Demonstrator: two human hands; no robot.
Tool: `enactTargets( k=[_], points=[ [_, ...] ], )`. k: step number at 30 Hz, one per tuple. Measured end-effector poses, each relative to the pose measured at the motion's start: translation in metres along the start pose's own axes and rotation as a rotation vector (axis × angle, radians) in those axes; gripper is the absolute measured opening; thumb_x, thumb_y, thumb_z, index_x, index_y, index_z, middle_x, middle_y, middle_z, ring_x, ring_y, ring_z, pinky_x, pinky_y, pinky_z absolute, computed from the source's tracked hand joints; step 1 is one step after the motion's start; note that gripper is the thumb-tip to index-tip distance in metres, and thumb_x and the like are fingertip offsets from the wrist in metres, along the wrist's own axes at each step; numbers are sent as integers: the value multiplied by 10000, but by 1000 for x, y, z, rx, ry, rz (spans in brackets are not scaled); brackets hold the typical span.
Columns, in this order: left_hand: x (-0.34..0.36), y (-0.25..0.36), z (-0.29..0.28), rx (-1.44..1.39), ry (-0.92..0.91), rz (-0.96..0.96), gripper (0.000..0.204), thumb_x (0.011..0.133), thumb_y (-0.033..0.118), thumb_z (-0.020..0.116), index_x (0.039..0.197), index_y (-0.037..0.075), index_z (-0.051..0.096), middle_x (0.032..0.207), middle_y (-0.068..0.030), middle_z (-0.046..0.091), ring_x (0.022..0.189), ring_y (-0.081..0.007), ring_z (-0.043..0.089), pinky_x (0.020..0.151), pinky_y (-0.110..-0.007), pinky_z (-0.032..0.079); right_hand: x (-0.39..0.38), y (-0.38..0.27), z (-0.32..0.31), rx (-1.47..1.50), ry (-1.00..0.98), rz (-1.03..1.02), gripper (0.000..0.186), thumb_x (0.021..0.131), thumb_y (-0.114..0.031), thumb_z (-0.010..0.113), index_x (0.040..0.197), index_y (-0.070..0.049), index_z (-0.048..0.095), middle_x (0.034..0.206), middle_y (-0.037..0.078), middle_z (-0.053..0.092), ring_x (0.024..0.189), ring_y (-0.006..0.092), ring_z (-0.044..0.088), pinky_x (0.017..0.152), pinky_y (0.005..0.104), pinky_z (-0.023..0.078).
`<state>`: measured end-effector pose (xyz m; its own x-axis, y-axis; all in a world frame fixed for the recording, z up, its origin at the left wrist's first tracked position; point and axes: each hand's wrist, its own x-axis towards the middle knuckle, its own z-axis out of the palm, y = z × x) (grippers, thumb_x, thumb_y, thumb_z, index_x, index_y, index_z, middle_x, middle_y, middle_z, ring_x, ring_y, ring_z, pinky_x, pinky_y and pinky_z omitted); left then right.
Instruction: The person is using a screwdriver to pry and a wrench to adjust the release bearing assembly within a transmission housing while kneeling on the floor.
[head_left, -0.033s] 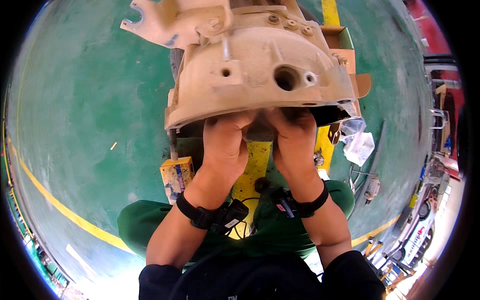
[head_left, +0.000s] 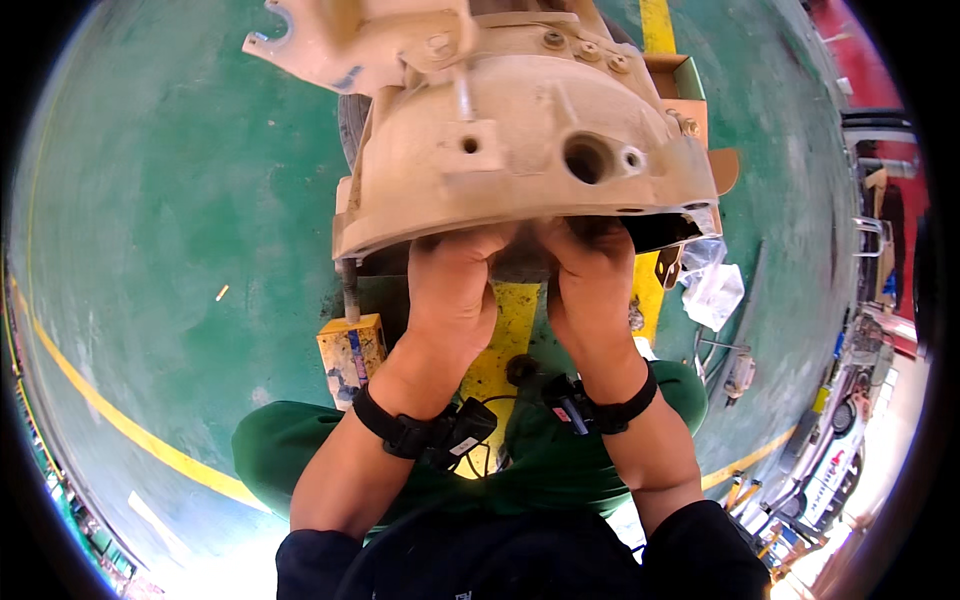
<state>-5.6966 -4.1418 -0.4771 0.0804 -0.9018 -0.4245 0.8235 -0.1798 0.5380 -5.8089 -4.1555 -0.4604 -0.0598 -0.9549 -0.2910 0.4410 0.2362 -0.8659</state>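
Observation:
In front of me stands a large tan bell-shaped metal housing [head_left: 510, 170], with bolt holes and a wide round opening in its curved wall. My left hand [head_left: 450, 275] reaches up under its front rim, fingers curled inward and mostly hidden inside. My right hand [head_left: 590, 275] is beside it, a little apart, also reaching under the rim with its fingertips out of sight in the dark interior. What the fingers touch or grip there is hidden. A tan bracket [head_left: 375, 45] is fixed at the housing's upper left.
A worn yellow block [head_left: 352, 355] stands below the housing's left edge, under a threaded rod [head_left: 350, 290]. To the right lie a clear plastic bag [head_left: 713, 297] and a long-handled tool [head_left: 740, 375]. An open cardboard box [head_left: 683, 85] is behind the housing.
The view shifts very slightly, so the housing appears a little lower and to the right. Both hands stay under the rim.

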Motion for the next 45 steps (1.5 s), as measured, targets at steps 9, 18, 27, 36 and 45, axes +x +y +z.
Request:
enactTargets(
  k=[9, 18, 27, 36, 45],
  points=[
    [2, 0, -7, 298, -36, 166, 403, 776, 24, 795, 1143, 17, 628, 1117, -49, 663, 1035, -137, 599, 934, -293, 467, 3, 6, -5, -49, 55, -71, 292, 844, 77, 655, 1128, 30, 608, 1075, 76, 662, 988, 162, 620, 915, 298, 473],
    [8, 9, -9, 242, -67, 177, 378, 764, -4, 770, 1108, -24, 612, 1066, -89, 678, 977, -177, 627, 838, -304, 509, 1, 7, -3, -66, 25, -56, 239, 866, 51, 640, 1103, 25, 626, 1038, 68, 669, 943, 171, 627, 879, 292, 488],
    [14, 9, -6, 311, -69, 127, 302, 745, -46, 754, 1028, -18, 653, 971, -62, 698, 918, -177, 645, 805, -305, 523, 9, 2, -14, -74, 8, -45, 264, 845, 70, 653, 1105, 43, 616, 1076, 80, 661, 966, 164, 617, 889, 296, 486],
    [12, 6, 4, 321, 27, 141, 283, 783, 15, 773, 1015, 92, 631, 890, 38, 626, 738, -44, 523, 552, -198, 321, 6, 3, -3, -32, -13, -138, 303, 832, 94, 662, 1120, 83, 572, 1102, 100, 645, 982, 162, 611, 879, 292, 502],
    [9, 4, 4, 431, 99, 95, 149, 837, 47, 728, 949, 104, 646, 852, 45, 607, 729, -58, 513, 578, -219, 327, 11, 13, -12, 393, -16, 23, 368, 791, 149, 661, 1140, 67, 577, 1119, 102, 649, 982, 154, 614, 854, 285, 526]
  ],
)
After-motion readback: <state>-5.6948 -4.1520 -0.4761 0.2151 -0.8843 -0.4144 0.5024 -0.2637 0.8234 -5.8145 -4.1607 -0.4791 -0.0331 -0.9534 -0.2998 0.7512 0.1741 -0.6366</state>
